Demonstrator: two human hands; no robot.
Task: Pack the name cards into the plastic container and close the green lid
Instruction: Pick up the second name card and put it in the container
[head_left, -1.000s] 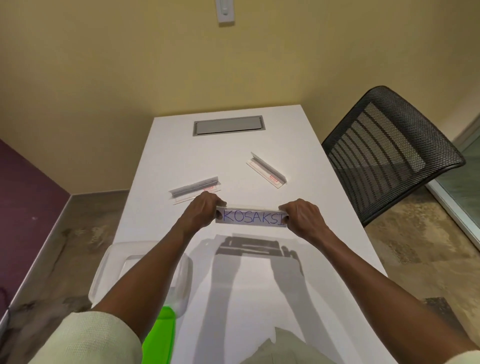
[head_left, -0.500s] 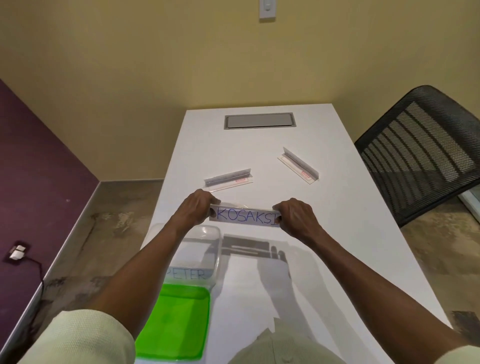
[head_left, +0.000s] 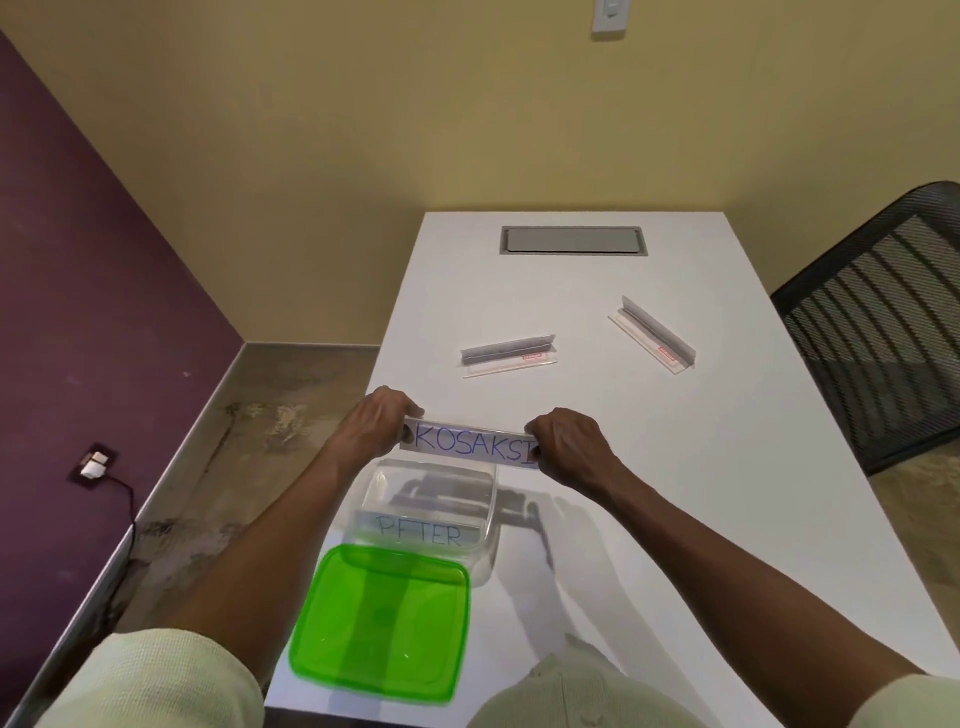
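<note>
The KOSAKSI name card (head_left: 474, 447) sits at mid-frame, held level above the far edge of the clear plastic container (head_left: 431, 514). The left hand (head_left: 376, 423) pinches its left end and the right hand (head_left: 563, 447) its right end, each grip curled tight around the card's edge, thumbs on the lettered face. Compared with half a second ago the card and both hands have come nearer the container, and the view has swung left, so the container and its lid now show whole in the lower middle of the frame.

Inside the container a card reading PETER (head_left: 420, 532) stands against the near wall; darker shapes behind it are blurred through the plastic. The green lid (head_left: 382, 621) lies flat on the white surface (head_left: 701, 519), just below the container and overlapping its near edge.

Toward the upper centre two more name cards rest on the surface, one (head_left: 509, 354) above the hands, the other (head_left: 652, 335) to the right, angled. A grey inset panel (head_left: 573, 240) lies further up, and a black mesh chair (head_left: 883, 332) stands at the right edge.
</note>
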